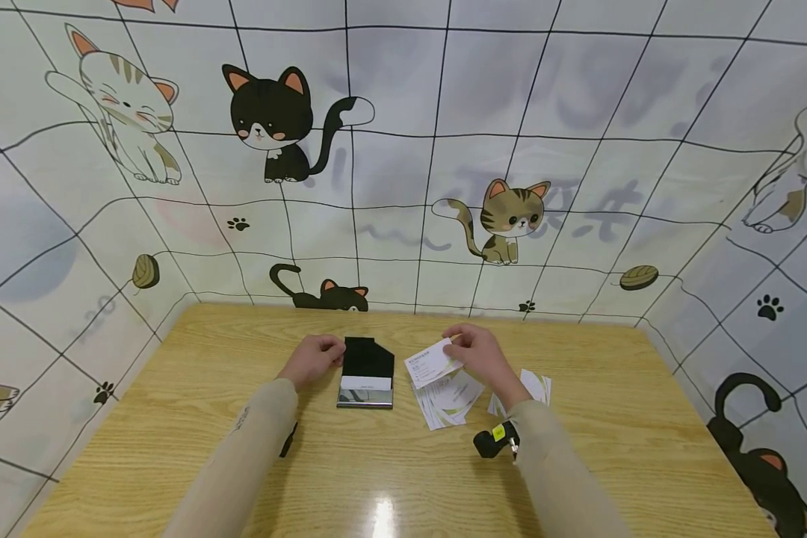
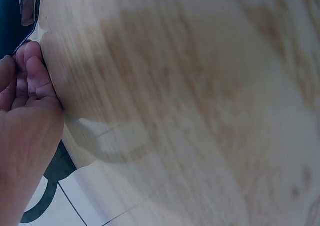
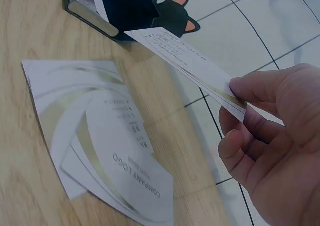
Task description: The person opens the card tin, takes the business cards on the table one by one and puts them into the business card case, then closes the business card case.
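An open card case (image 1: 366, 366) lies on the wooden table (image 1: 336, 471). Its black flap (image 1: 368, 359) is laid back on the far side of the case, and a white card (image 1: 366, 383) peeks out of the shiny pocket at the front. The left hand (image 1: 311, 359) is at the left edge of the case. Its finger and thumb seem to pinch the flap, but the left wrist view cuts that spot off.

The right hand (image 1: 479, 351) is up to the right of the case. Its grip is clamped on a small stack of white cards (image 1: 432, 362), held at one end, above the table. Under them, also right of the case, is a messy pile of cards (image 1: 449, 400) with green-gold swirls; one says COMPANY LOGO. Farther right of the case, a second pile (image 1: 536, 385) shows partly behind the right arm. Beyond the case stands a wall (image 1: 410, 172) with cartoon cats on it.
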`<act>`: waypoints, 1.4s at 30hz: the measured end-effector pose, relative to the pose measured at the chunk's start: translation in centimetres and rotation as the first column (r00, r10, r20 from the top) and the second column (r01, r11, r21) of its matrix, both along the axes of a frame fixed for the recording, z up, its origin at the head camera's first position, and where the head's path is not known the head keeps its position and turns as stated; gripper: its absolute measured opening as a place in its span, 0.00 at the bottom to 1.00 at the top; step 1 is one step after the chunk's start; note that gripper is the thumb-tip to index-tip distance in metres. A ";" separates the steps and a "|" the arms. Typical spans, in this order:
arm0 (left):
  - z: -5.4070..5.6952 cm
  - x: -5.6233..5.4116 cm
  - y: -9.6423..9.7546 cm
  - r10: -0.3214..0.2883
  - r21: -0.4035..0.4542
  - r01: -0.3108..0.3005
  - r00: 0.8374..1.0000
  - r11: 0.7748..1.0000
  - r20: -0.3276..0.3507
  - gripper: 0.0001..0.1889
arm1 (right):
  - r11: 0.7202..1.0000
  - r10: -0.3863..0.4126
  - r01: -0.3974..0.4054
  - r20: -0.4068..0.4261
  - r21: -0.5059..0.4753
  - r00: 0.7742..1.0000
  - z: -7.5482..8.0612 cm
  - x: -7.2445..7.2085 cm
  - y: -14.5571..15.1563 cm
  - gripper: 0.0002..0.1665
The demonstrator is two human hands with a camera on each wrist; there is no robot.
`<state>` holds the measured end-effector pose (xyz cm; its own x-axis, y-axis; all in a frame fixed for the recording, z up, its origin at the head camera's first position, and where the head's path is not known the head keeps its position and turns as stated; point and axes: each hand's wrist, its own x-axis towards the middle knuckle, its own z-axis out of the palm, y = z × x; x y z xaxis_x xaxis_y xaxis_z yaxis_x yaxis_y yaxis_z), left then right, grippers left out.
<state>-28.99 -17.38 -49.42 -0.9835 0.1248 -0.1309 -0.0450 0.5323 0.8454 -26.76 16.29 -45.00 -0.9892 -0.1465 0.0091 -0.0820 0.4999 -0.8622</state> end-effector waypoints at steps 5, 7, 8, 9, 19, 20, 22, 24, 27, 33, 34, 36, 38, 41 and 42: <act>-0.1 -0.1 -0.1 -0.004 -0.010 0.004 1.000 1.000 -0.006 0.10 | 1.000 -0.018 0.018 -0.006 -0.004 1.000 0.0 0.2 -1.3 0.13; 0.0 0.0 -0.1 -0.007 -0.013 0.007 1.000 1.000 -0.009 0.10 | 1.000 -0.016 0.016 -0.015 -0.009 1.000 -0.1 0.2 -1.8 0.13; 0.0 0.0 -0.1 -0.008 -0.015 0.007 1.000 1.000 -0.009 0.11 | 1.000 -0.016 0.016 -0.020 -0.010 1.000 -0.2 0.3 -2.1 0.13; 0.0 0.0 -0.1 -0.007 -0.016 0.007 1.000 1.000 -0.008 0.11 | 1.000 -0.015 0.015 -0.027 -0.010 1.000 -0.2 0.3 -2.3 0.13; 0.0 0.0 -0.2 -0.008 -0.024 0.008 1.000 1.000 -0.009 0.10 | 1.000 -0.007 0.005 -0.074 -0.029 0.997 -0.8 0.8 -4.6 0.09; 0.0 0.0 -0.1 -0.007 -0.027 0.007 1.000 1.000 -0.010 0.10 | 0.999 -0.004 0.002 -0.075 -0.034 0.997 -0.8 0.8 -4.8 0.09; 0.1 0.0 -0.1 -0.010 -0.033 0.010 1.000 0.999 -0.014 0.11 | 0.999 0.002 -0.005 -0.079 -0.037 0.997 -1.0 0.9 -5.2 0.10; 0.1 0.1 -0.1 -0.011 -0.037 0.010 1.000 0.999 -0.014 0.11 | 0.999 0.006 -0.009 -0.081 -0.044 0.997 -1.2 0.9 -5.6 0.10; 0.2 0.1 -0.1 -0.009 -0.039 0.009 1.000 0.999 -0.013 0.10 | 0.999 -0.001 -0.004 -0.099 -0.046 0.995 -1.6 1.0 -6.2 0.10; 0.3 0.2 0.0 -0.008 -0.039 0.008 1.000 0.999 -0.008 0.10 | 0.999 -0.032 0.027 -0.128 -0.043 0.991 -2.1 1.2 -7.5 0.08; 0.3 0.2 0.0 -0.006 -0.038 0.006 1.000 0.999 -0.004 0.10 | 0.999 -0.035 0.031 -0.123 -0.040 0.992 -2.2 1.2 -7.7 0.09; 0.3 0.2 0.0 -0.003 -0.037 0.003 1.000 0.999 -0.002 0.10 | 0.999 -0.044 0.041 -0.118 -0.029 0.992 -2.3 1.2 -8.0 0.09; 0.3 0.2 0.0 -0.006 -0.037 0.006 1.000 0.999 -0.004 0.10 | 0.999 -0.050 0.048 -0.119 -0.022 0.992 -2.5 1.1 -8.3 0.08; 0.3 0.2 0.0 -0.008 -0.037 0.008 1.000 0.999 -0.007 0.10 | 0.999 -0.049 0.046 -0.129 -0.023 0.990 -2.7 1.1 -8.7 0.08; 0.2 0.2 0.0 -0.008 -0.040 0.008 1.000 0.999 -0.008 0.10 | 0.999 -0.047 0.044 -0.134 -0.026 0.990 -2.8 1.0 -8.8 0.08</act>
<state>-28.83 -17.36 -49.19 -0.9835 0.1275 -0.1281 -0.0340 0.5656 0.8240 -25.74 7.44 -47.81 -0.9844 -0.0995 0.1450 -0.1752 0.4862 -0.8561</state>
